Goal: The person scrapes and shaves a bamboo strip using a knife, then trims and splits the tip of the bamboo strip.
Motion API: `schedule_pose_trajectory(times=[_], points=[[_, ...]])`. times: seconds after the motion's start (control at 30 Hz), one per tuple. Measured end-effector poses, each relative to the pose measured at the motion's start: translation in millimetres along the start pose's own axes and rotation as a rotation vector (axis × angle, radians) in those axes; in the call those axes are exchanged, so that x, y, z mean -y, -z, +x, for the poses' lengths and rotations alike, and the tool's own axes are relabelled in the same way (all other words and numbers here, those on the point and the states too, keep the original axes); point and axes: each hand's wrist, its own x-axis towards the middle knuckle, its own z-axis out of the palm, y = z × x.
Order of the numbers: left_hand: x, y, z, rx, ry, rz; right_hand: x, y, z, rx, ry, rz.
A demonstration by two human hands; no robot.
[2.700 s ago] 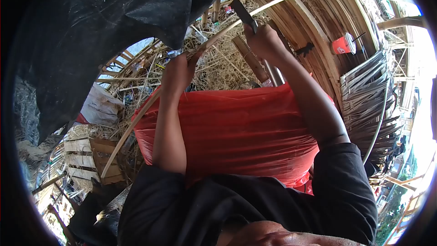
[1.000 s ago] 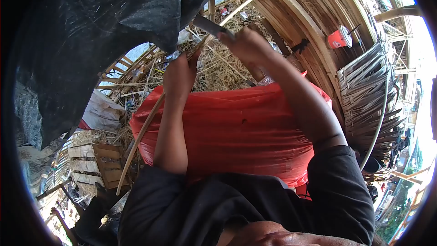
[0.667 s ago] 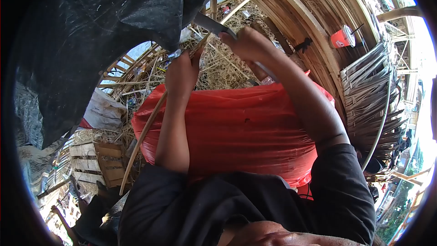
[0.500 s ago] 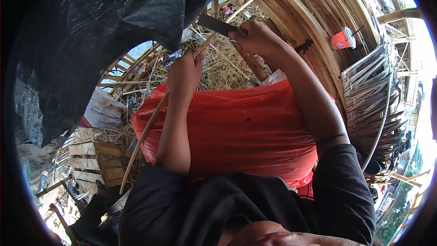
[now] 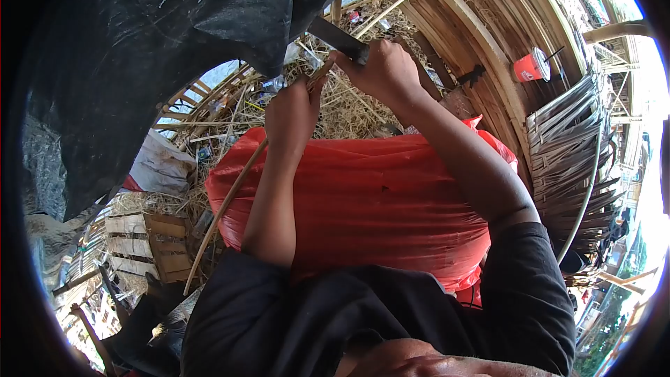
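my right hand (image 5: 385,73) has moved nearer my left hand (image 5: 292,115) since the earlier frame, head view | right closed round the dark blade (image 5: 336,37) | left closed on the thin strip (image 5: 236,187), slanting across the red sack's (image 5: 391,202) left end

Over a red plastic-wrapped bundle (image 5: 377,195), you grip a long pale strip (image 5: 227,202) in your left hand (image 5: 289,115) and a dark flat blade (image 5: 335,38) in your right hand (image 5: 386,73), amid loose straw (image 5: 349,112), a black sheet (image 5: 160,49) and wooden planks (image 5: 464,35) bearing a red cup (image 5: 528,68).
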Motion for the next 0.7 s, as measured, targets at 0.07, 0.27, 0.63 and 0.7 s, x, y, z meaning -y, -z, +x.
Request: schedule_pose_trajectory(times=[0.07, 0.27, 0.63, 0.7], points=[[3, -2, 1, -0.005, -0.007, 0.008, -5, -6, 4, -0.016, -0.036, 0.027], [3, -3, 1, -0.013, -0.009, 0.011, -16, -10, 17, 0.195, -0.172, 0.246], [2, -4, 2, 0.025, 0.018, 0.056, -3, 16, 2, 0.474, -0.325, 0.752], [5, -6, 5, 0.028, 0.054, 0.079, 5, 43, 3, 0.466, -0.308, 0.84]])
